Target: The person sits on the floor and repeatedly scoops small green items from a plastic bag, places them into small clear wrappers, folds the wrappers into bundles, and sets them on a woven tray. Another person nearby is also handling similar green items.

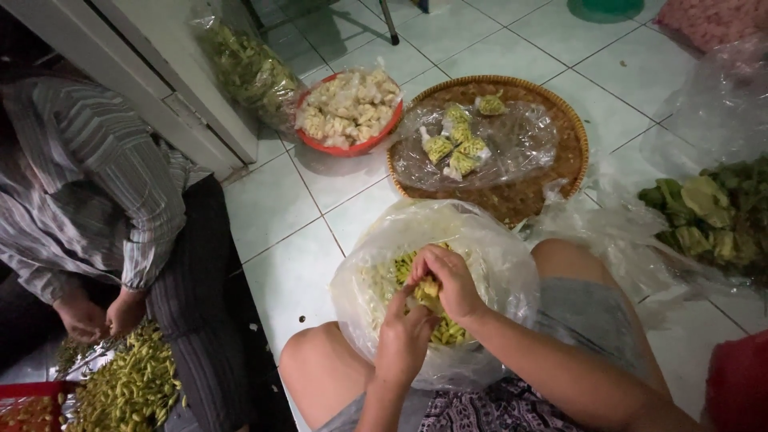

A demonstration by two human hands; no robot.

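Hands (404, 340) (450, 282) pinch slender yellow buds (432, 292) inside crinkled clear bag (500, 264).

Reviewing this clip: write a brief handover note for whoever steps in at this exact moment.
Left hand and right hand: both inside the clear plastic bag on the lap, fingers closed on yellow-green buds.
Done: several small filled packets lie on the woven tray; the red bowl holds pale pieces.
Left: the bag still holds many buds. A person in a striped shirt works a separate pile.
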